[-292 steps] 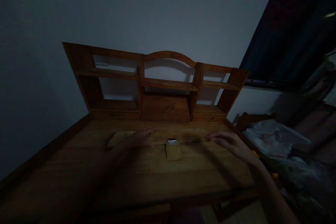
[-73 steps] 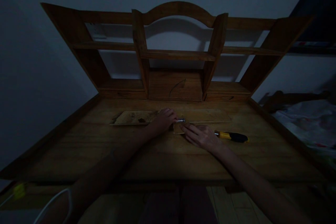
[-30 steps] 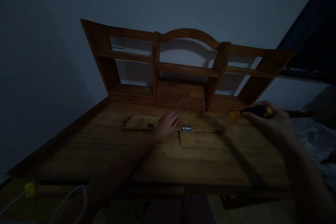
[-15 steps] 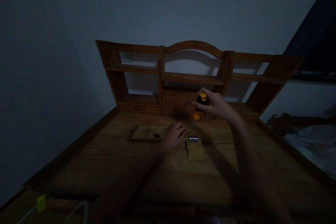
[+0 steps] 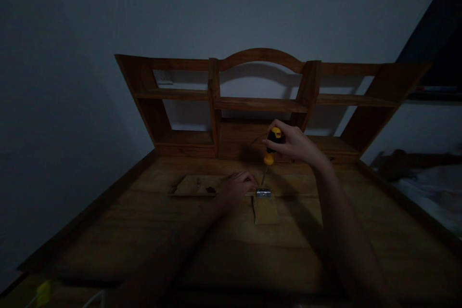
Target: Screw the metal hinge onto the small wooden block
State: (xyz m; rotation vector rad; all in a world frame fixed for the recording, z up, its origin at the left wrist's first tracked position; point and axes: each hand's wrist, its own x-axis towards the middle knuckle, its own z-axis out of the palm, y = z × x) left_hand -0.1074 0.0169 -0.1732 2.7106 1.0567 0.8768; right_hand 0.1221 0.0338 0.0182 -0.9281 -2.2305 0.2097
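My right hand [image 5: 294,142] is closed around the yellow and black handle of a screwdriver [image 5: 269,158]. Its shaft points down, and the tip is close above or at a small silver hinge [image 5: 263,193]; contact is hard to tell in the dim light. My left hand [image 5: 236,186], fingers bent and close together, presses on the right end of a thin tan board [image 5: 191,185] with a dark hole or patch in it. Just in front of the hinge lies a small square tan piece [image 5: 266,211], with a dark gap along its left side.
Everything lies on a wooden desk [image 5: 231,255] with raised side edges. A wooden shelf unit [image 5: 262,104] with an arched top stands at the back against the wall. A yellow item [image 5: 44,292] and a white cable [image 5: 94,298] show at the lower left.
The view has shifted slightly, bringing the shelf a little nearer. My left fingers look more bent on the thin board. My right hand keeps the screwdriver above the hinge.
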